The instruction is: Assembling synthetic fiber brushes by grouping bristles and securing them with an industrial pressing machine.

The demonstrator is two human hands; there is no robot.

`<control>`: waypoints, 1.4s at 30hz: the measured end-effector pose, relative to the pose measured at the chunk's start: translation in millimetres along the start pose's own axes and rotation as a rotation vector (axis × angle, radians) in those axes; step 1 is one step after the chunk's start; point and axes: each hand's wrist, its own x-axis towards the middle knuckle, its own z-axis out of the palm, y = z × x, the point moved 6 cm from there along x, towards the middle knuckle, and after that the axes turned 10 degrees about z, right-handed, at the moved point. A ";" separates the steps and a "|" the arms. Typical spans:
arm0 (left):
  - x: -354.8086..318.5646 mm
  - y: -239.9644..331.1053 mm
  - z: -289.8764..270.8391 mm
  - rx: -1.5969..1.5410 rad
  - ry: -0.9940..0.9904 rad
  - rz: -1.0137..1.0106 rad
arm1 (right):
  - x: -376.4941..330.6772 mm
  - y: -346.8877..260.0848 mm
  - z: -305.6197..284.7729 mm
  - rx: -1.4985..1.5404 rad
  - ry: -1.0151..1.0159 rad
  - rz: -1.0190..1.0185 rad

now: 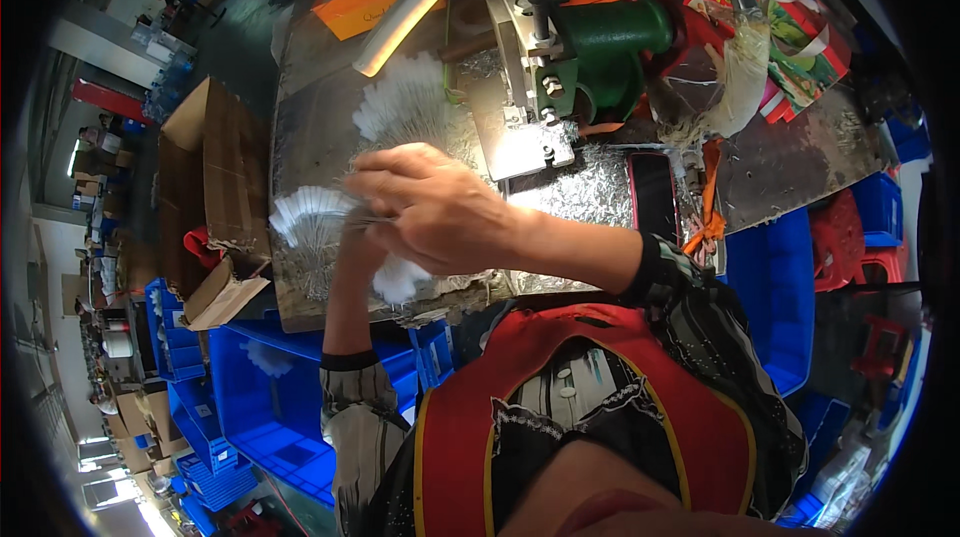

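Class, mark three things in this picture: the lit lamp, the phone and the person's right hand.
Lamp [404, 24], head view: middle of its long bar.
Phone [655, 195], head view: middle of its dark screen.
Right hand [440, 207], head view: back of the hand.

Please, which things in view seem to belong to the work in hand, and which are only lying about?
Probably in the work:
- white bundles, by the left hand and right hand
- green machine
- lamp, lit
- blue bin, something white inside

Seemingly lying about:
- phone
- red packaging

open cardboard box [237, 172], blue plastic bin [775, 302], red stool [878, 349], dark-screened phone [655, 199]
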 end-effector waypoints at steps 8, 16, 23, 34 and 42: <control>22.0 -63.0 45.4 -1.170 0.348 -0.325 | -33.3 36.9 -3.9 -0.362 -0.013 0.194; 32.2 -88.0 106.3 -1.324 0.250 -0.392 | -103.7 85.1 -24.3 -0.479 -0.159 0.311; 36.4 -77.8 104.4 -1.301 0.217 -0.423 | -210.2 117.5 -138.6 -0.077 0.248 1.187; 35.6 -74.2 98.3 -1.387 0.129 -0.365 | -150.4 121.1 -220.8 -0.134 0.616 0.939; 49.7 -63.7 101.2 -1.370 -0.020 -0.320 | -160.5 144.5 -230.5 0.349 0.740 1.024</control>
